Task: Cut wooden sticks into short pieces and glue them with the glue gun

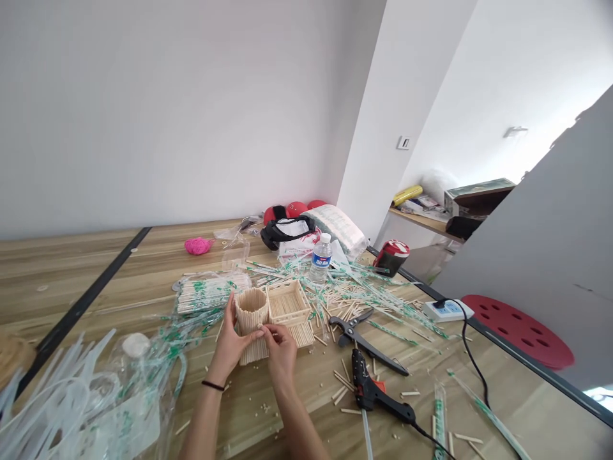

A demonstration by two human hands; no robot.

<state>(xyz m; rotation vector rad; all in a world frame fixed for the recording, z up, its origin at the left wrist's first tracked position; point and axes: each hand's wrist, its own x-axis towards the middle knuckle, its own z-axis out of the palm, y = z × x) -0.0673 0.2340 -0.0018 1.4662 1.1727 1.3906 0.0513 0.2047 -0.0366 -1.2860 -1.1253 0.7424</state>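
Observation:
A craft built from thin wooden sticks stands on the table, with a round stick cup (251, 305) on its left and a square stick tray (288, 314) joined or set close beside it. My left hand (230, 342) wraps round the cup's left side, thumb across the front. My right hand (280, 348) is closed in a pinch at the cup's front right, near the tray's corner. A tiny pale bit shows at its fingertips, too small to name. A row of sticks forms a flat base (302, 334) under the tray.
A black glue gun (371, 386) and pruning shears (357, 338) lie to the right, among loose sticks and wrappers. Behind stands a water bottle (320, 260). A bundle of wrapped sticks (211, 294) and clear glue sticks (62, 390) lie left. A power strip (447, 310) sits at the right edge.

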